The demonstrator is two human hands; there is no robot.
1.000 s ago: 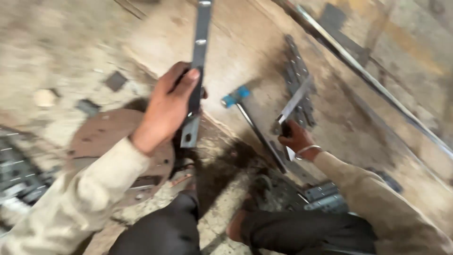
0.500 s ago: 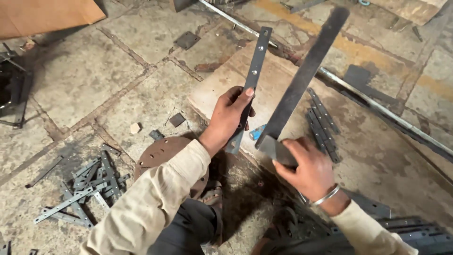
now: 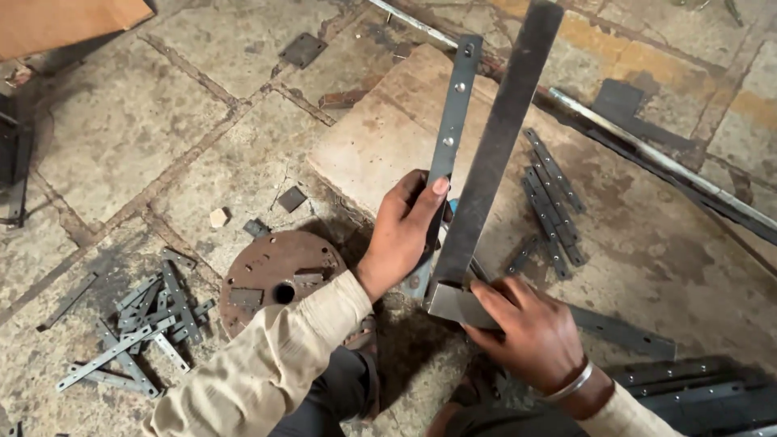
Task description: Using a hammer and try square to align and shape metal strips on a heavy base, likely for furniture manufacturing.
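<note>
My left hand [image 3: 405,231] is closed around the lower part of one drilled flat steel strip [image 3: 450,121], thumb along its face, and holds it slanting up and away over the stone slab [image 3: 372,154]. My right hand [image 3: 530,332] is pressed down with fingers spread on the short leg of one large steel square [image 3: 494,162], whose long blade rises just right of the strip, close beside it, and whose corner sits at the near edge of the slab. I judge both pieces stiff, hard-edged and not fragile; the strip looks light enough for one hand, the square noticeably heavier. The bare metal may slide in a loose hold, so the strip is best taken low across its width, the square at its corner. Count: three holes are visible in the upper strip. On the slab right of the square lies a row of short strips [image 3: 554,198], roughly six; an exact count is not possible. Left of the slab lie one rusty round plate [image 3: 271,279] and a loose heap of strips [image 3: 137,332], over ten.
</note>
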